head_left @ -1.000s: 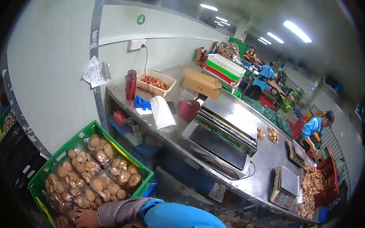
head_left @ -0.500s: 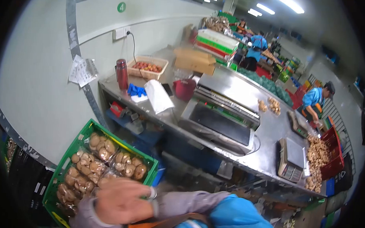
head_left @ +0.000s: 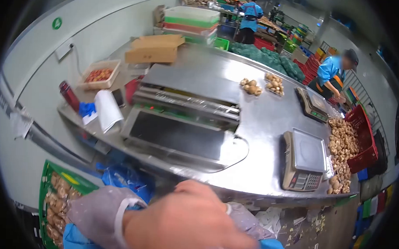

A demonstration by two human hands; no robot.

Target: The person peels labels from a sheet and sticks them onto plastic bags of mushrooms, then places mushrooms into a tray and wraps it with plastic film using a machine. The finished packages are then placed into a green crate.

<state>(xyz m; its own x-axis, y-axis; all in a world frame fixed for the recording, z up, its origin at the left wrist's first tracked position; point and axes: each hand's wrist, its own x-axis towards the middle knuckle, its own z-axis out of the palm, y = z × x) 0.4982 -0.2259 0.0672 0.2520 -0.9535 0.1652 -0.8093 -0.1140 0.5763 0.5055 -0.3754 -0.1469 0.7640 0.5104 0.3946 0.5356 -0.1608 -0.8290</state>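
My left hand point(head_left: 178, 231) is large and smeared by motion at the bottom of the head view, in front of the table's near edge. Its cuff and patterned sleeve come in from the lower left. Just behind it, partly covered, is my right hand point(head_left: 198, 189), whose sleeve point(head_left: 251, 220) reaches in from the right. The two hands overlap; whether they touch or hold anything is not visible. To the left stands a green crate point(head_left: 44, 193) with packed brown mushrooms point(head_left: 56, 207), partly hidden by my left sleeve.
A steel table point(head_left: 264, 148) carries a sealing machine point(head_left: 177, 134), a near scale point(head_left: 306, 159), a farther scale point(head_left: 312, 104), two mushroom packs point(head_left: 251, 87) and a mushroom heap point(head_left: 341, 147) beside a red crate point(head_left: 364, 134). A co-worker point(head_left: 331, 74) stands at the far right.
The view has turned right, so the table fills more of it and the green crate sits farther left. My overlapping hands have moved from over the crate to before the table.
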